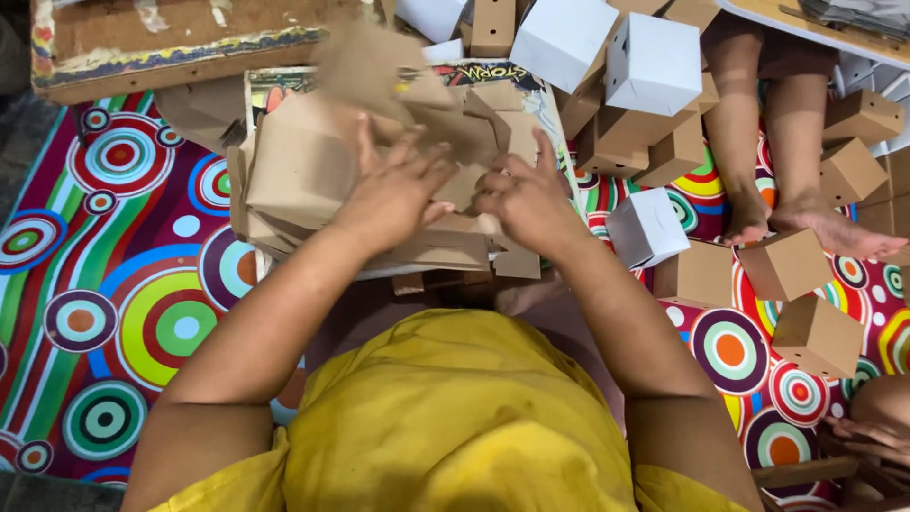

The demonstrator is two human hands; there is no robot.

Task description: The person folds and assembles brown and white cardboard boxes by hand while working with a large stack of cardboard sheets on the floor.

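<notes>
Left hand: the left hand (pixel 393 194) is laid flat, fingers spread, on a brown cardboard piece (pixel 445 142) that is being folded; it presses rather than grips.
Right hand: the right hand (pixel 521 199) is curled on the right edge of the same cardboard piece, with the fingers bent around a flap; it seems clamped on it, though the fingertips are partly hidden.
Cardboard piece: it is held over the lap, above a stack of flat cardboard sheets (pixel 303 180), and is only half shaped; the flaps stand loose and tilted.
Stack: the flat sheets are resting on a printed board (pixel 512 76) in front of the person, so much unfolded material is seen.
Finished boxes: many folded boxes, brown (pixel 815 332) and white (pixel 646 228), are scattered on the mat at the right and piled at the top.
Progress: judged from this, a good part is done, but the present box is not closed and the stack is left.
Mat: a mat with coloured circles (pixel 114 284) lies under everything.
Other person: bare feet (pixel 806 218) are seen at the right, near the boxes.
</notes>
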